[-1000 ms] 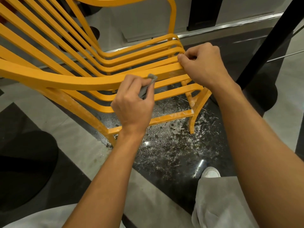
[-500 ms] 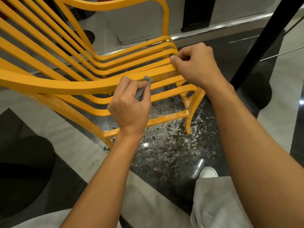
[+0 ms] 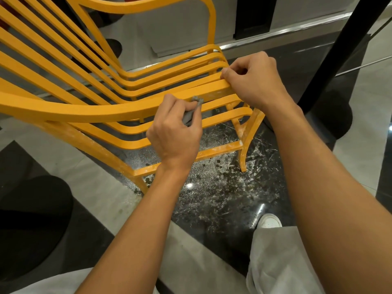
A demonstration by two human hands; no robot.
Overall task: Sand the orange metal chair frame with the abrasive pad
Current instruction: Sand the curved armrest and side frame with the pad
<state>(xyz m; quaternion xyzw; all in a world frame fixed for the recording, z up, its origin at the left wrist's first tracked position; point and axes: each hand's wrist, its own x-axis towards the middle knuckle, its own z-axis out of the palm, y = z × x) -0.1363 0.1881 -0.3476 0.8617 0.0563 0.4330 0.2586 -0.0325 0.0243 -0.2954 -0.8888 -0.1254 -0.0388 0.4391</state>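
The orange metal chair frame with long bent bars [image 3: 84, 111] stands on the dark shiny floor [image 3: 222, 209]. Its front legs are near the middle of the dark patch.

The left hand [image 3: 176, 136] is curled up and pinches a small grey abrasive pad [image 3: 189, 115] between the thumb and the fingers. The pad is folded small. Its tip touches the side of the wide bar at the near edge of the seat, close to the bar's front end. I think it is folded like that so it can reach the thin edge of the bar.

The right hand [image 3: 254, 81] is curled round the front end of the same wide bar, with the thumb pressed on top. It is just beside the pad. I think it holds there so the chair does not slide or wobble when the pad rubs.

White dust [image 3: 212, 179] lies on the floor under the seat. The legs and the low cross bar look pale and dusty too, so some rubbing seems done there. The bars of the back look bright, so they may need work yet.

A white shoe [image 3: 270, 221] stands on the floor near the chair. A black pole [image 3: 339, 49] stands well apart from it, on the right.
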